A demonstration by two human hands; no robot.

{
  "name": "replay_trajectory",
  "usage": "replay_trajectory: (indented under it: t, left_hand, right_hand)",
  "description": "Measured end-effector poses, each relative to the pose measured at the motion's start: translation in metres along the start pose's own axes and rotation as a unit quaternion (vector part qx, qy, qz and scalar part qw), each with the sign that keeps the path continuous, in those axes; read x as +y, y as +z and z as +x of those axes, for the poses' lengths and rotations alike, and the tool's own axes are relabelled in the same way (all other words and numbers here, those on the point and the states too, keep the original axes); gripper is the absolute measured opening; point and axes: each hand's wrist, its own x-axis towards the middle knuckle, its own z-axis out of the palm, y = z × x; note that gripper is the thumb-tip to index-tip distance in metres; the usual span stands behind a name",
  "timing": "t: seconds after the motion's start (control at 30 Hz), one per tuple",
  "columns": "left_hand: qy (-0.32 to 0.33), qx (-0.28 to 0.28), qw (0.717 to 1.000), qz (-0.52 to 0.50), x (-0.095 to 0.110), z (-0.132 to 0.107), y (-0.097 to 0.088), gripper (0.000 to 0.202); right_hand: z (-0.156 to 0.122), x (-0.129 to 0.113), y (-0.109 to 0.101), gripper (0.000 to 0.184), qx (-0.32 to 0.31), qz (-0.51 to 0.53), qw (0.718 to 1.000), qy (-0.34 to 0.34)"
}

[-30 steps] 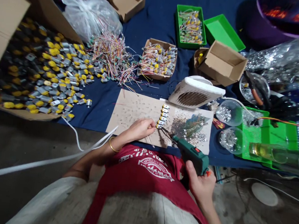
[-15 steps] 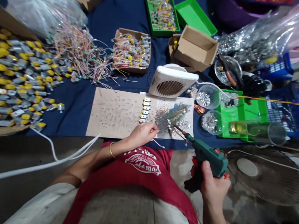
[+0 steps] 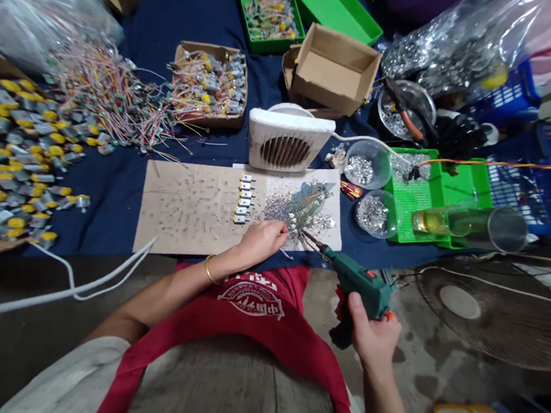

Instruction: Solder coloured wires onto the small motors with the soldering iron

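My right hand (image 3: 374, 333) grips a green soldering gun (image 3: 363, 281) by its black handle. The gun's thin tip points left, toward a pile of small metal bits on the board, close to my left fingertips. My left hand (image 3: 265, 239) is pinched closed above the board's front edge, and a thin white wire (image 3: 287, 255) sticks out beneath its fingers. The pinched end is too small to make out. Just left of that hand, several small motors (image 3: 244, 199) stand in a column on the cardboard sheet (image 3: 182, 210).
Behind the cardboard stands a white fan unit (image 3: 284, 142). Loose motors (image 3: 11, 168) and wires (image 3: 114, 90) heap at left. Clear cups (image 3: 377, 214) of metal parts and a green tray (image 3: 414, 207) are at right. A white cable (image 3: 51, 311) crosses the lower left.
The whole view has shifted, with the table's things now further left. Both hands keep their hold, and the gun's tip appears closer to my left fingertips.
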Motion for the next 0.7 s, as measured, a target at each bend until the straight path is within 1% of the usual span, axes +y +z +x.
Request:
replay_trajectory:
  t: [0.1,0.17,0.23,0.33,0.43,0.57,0.63,0.7]
  left_hand:
    - [-0.015,-0.021,1.0,0.005,0.003,0.002,-0.003,0.016]
    - [-0.023,-0.032,0.999,0.007,0.004,0.002,-0.005,0.017]
    - [-0.023,-0.036,0.999,0.006,0.005,0.003,-0.006,0.018]
    - [-0.02,-0.033,0.999,-0.001,0.004,0.004,-0.006,0.018]
    - [-0.021,-0.035,0.999,0.006,0.005,0.005,-0.006,0.019]
    - [-0.03,-0.048,0.998,0.022,0.007,0.006,-0.008,0.021]
    - [-0.029,-0.052,0.998,0.025,0.008,0.006,-0.009,0.023]
    - [-0.03,-0.054,0.998,0.026,0.008,0.007,-0.009,0.023]
  right_hand:
    - [0.002,0.004,-0.001,0.047,-0.007,-0.014,1.0,-0.005]
    - [0.005,0.005,-0.002,0.048,-0.027,-0.02,0.999,-0.002]
    - [0.006,0.006,-0.003,0.049,-0.042,-0.028,0.999,-0.002]
    - [0.007,0.007,-0.004,0.05,-0.04,-0.044,0.998,-0.013]
    - [0.008,0.01,-0.005,0.05,-0.036,-0.065,0.997,-0.031]
    - [0.011,0.015,-0.007,0.05,-0.05,-0.1,0.992,-0.065]
    - [0.011,0.014,-0.007,0.051,-0.06,-0.116,0.988,-0.084]
    - [0.01,0.01,-0.006,0.051,-0.053,-0.13,0.985,-0.1]
